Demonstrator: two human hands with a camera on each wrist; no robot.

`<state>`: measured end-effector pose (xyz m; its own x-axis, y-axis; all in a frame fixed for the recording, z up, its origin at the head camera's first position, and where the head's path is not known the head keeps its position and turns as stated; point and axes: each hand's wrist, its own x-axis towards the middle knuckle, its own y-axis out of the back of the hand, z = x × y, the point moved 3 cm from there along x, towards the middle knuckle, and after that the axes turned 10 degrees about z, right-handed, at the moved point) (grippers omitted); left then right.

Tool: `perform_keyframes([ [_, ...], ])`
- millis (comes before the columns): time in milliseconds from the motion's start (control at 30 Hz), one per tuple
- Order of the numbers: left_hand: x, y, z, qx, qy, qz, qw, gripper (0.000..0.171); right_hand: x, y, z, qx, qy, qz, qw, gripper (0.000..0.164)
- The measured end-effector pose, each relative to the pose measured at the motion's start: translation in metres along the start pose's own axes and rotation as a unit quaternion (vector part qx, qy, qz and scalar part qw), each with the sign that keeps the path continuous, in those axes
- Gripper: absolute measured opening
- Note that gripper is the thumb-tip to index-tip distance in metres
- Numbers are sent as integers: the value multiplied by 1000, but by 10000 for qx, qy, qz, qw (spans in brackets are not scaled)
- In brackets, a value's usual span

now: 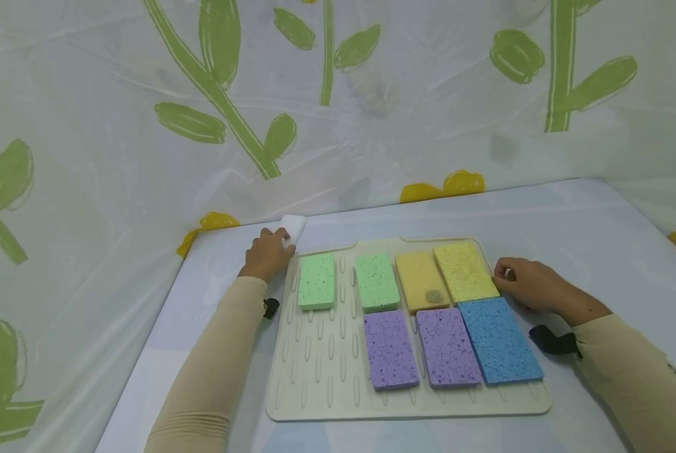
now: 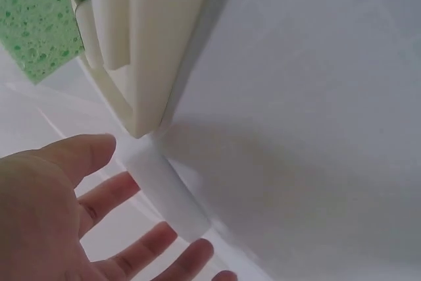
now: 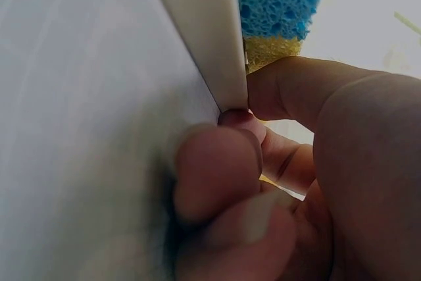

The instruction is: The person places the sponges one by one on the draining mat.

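A cream drying mat (image 1: 306, 390) with raised oval ridges lies on the table. My right hand (image 1: 533, 286) is at its right edge beside the yellow sponge (image 1: 466, 272); in the right wrist view, thumb and index finger pinch the mat's rim (image 3: 214, 37). Beyond the mat's back left corner, my left hand (image 1: 265, 253) spreads its fingers beside a white block (image 1: 292, 228), close to it in the left wrist view. On the mat sit a left green sponge (image 1: 316, 282), a second green sponge (image 1: 376, 282), an orange-yellow sponge (image 1: 422, 281) with a dark spot, two purple sponges (image 1: 391, 349) and a blue sponge (image 1: 501, 340).
The white table (image 1: 587, 220) ends at a hanging white sheet (image 1: 372, 151) printed with green leaves and yellow flowers. Bare ridges show at the mat's front left. Both forearms reach in from the front, one along each side of the mat.
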<state>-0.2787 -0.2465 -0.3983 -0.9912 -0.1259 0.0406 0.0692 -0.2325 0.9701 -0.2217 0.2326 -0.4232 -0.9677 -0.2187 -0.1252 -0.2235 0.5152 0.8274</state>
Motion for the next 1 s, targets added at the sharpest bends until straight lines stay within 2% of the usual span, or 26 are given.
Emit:
perform_keyframes([
  [300, 0, 2, 2, -119, 17, -7, 9999, 38, 1, -1, 2, 17, -18, -33, 10000, 22],
  [633, -5, 5, -7, -154, -84, -55, 9998, 29, 1, 0, 1, 9, 32, -15, 10000, 22],
  [1000, -22, 8, -13, -109, -28, -38, 9999, 29, -1, -1, 1, -2, 94, 0, 10000, 23],
])
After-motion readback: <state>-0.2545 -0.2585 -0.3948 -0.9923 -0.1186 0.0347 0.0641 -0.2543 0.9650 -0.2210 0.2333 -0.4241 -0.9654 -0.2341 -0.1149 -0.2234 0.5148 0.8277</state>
